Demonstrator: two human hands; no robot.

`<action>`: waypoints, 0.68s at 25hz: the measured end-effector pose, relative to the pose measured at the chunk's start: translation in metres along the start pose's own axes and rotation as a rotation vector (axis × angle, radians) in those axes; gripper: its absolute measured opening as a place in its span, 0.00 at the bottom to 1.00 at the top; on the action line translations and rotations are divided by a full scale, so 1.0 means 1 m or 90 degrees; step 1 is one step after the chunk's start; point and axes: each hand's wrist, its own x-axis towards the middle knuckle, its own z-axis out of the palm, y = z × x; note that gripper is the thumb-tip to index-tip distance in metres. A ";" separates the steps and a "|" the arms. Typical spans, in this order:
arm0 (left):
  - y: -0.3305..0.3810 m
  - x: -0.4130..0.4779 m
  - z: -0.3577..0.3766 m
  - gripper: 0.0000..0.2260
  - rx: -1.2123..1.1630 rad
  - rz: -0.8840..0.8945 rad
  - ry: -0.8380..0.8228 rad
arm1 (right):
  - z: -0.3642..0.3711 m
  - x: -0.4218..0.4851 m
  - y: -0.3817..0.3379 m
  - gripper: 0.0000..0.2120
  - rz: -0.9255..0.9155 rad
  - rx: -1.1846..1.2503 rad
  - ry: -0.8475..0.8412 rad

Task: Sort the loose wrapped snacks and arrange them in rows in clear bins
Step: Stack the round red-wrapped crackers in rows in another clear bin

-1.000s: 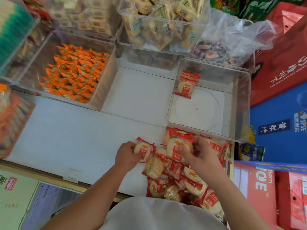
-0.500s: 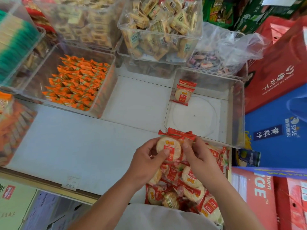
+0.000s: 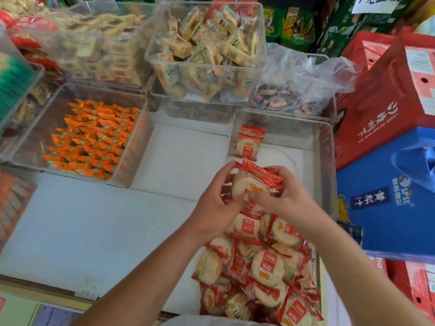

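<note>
Both hands, left hand (image 3: 213,205) and right hand (image 3: 286,196), curled their fingers around a stack of round crackers (image 3: 253,182) in crinkly red wrappers. The stack was above the near edge of the clear plastic bin (image 3: 326,161).

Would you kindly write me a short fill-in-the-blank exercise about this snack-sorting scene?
The left hand and right hand together hold a stack of ____-wrapped round crackers.
The near-empty clear bin has a few packets standing in its far ____ corner.
The snacks rowed in the left bin have ____ wrappers.
Missing words: red; left; orange.
</note>
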 end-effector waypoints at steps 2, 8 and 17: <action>0.005 0.026 -0.012 0.30 0.039 0.002 -0.018 | -0.020 0.029 -0.004 0.30 -0.017 -0.085 -0.002; -0.023 0.094 -0.026 0.23 0.262 -0.070 0.096 | -0.020 0.130 0.028 0.28 -0.027 -0.227 0.059; -0.052 0.107 -0.027 0.16 0.158 -0.132 0.078 | 0.001 0.199 0.082 0.36 -0.041 -0.354 0.152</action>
